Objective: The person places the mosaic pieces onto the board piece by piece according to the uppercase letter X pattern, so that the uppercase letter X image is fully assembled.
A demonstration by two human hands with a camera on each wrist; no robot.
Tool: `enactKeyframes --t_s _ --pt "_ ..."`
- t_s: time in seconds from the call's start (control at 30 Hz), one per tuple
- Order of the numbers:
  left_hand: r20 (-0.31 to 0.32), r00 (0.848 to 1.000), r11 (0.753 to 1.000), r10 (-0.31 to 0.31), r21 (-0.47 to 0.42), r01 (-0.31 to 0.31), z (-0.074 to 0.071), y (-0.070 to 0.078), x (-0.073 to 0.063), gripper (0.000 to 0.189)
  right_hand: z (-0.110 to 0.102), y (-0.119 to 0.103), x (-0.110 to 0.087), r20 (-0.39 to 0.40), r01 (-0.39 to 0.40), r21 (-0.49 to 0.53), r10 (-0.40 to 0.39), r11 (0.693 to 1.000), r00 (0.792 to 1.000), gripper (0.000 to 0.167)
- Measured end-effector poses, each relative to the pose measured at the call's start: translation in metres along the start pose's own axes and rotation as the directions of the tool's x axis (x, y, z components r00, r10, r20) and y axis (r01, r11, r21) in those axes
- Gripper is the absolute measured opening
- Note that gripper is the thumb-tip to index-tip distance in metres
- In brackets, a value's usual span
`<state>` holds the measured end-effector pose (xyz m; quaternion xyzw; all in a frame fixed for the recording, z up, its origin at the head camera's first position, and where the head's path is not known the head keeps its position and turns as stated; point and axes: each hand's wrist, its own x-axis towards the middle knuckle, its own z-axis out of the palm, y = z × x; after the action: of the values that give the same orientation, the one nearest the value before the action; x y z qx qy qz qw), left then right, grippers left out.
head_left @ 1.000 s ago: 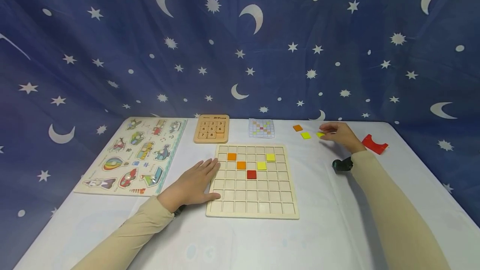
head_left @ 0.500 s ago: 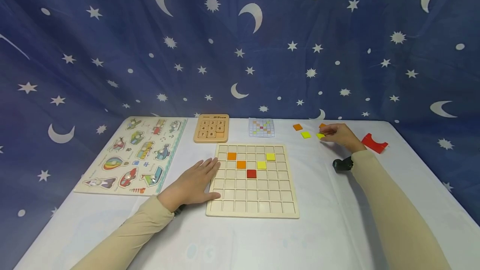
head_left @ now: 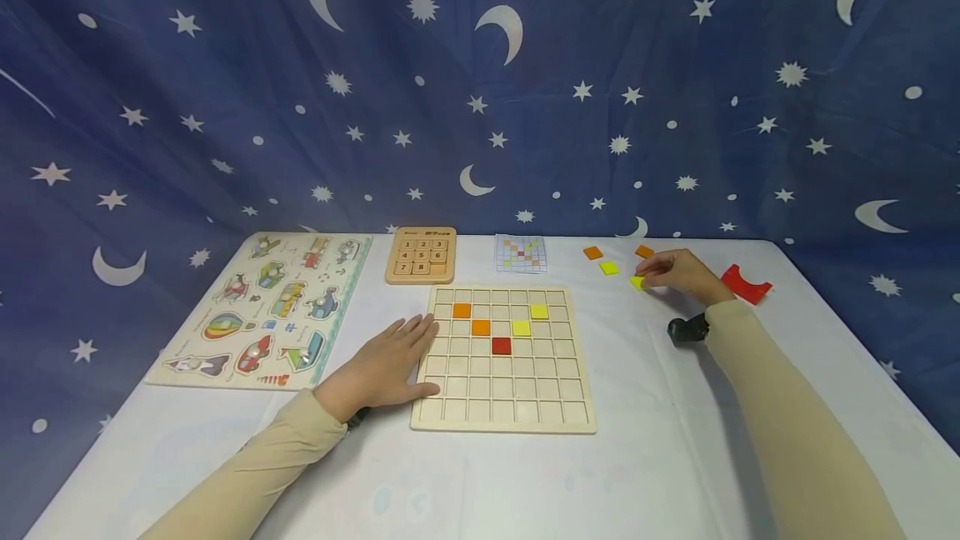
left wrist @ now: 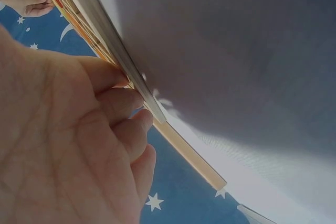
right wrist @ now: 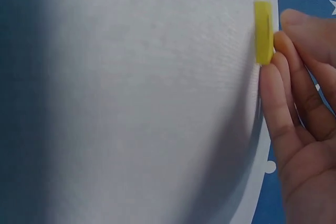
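Observation:
My left hand (head_left: 386, 363) lies with fingers spread on the left edge of a pale wooden grid board (head_left: 504, 423). In the left wrist view its fingers (left wrist: 118, 103) reach the board's rim. Set in the grid are a red tile (head_left: 501, 346), two orange tiles, one of them an upper-left tile (head_left: 462, 311), and two yellow tiles, one of them an upper-right tile (head_left: 539, 312). At the right, my right hand (head_left: 681, 275) has its thumb and fingertips at a loose yellow tile (right wrist: 263, 32), pinching it close over the white cloth.
Near the right hand lie another yellow tile (head_left: 608, 268) and two orange tiles (head_left: 593, 253). A red curved piece (head_left: 746, 284) sits farther right. Behind the board are a printed grid card (head_left: 521, 254) and a wooden number puzzle (head_left: 421, 256). A picture puzzle board (head_left: 262, 315) occupies the left.
The right hand has drawn the loose yellow tile a little toward the person, and an orange tile behind it shows more fully. The left hand stays on the board.

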<state>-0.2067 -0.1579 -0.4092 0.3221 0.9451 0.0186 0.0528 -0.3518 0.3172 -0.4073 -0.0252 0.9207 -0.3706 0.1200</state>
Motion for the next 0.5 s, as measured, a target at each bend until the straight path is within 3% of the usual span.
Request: enactKeyframes --t_s 0.2,0.5 --pt "0.007 1.000 1.000 -0.008 0.013 0.008 -0.0003 -0.0001 0.0002 0.084 -0.0020 0.0006 -0.0022 0.089 0.021 0.041 -0.024 0.999 0.996 0.039" --pt "0.019 1.000 1.000 -0.017 0.027 0.016 0.0006 0.0003 0.0007 0.086 -0.0009 -0.0014 -0.0066 0.113 0.037 0.041 -0.041 0.998 0.993 0.046"
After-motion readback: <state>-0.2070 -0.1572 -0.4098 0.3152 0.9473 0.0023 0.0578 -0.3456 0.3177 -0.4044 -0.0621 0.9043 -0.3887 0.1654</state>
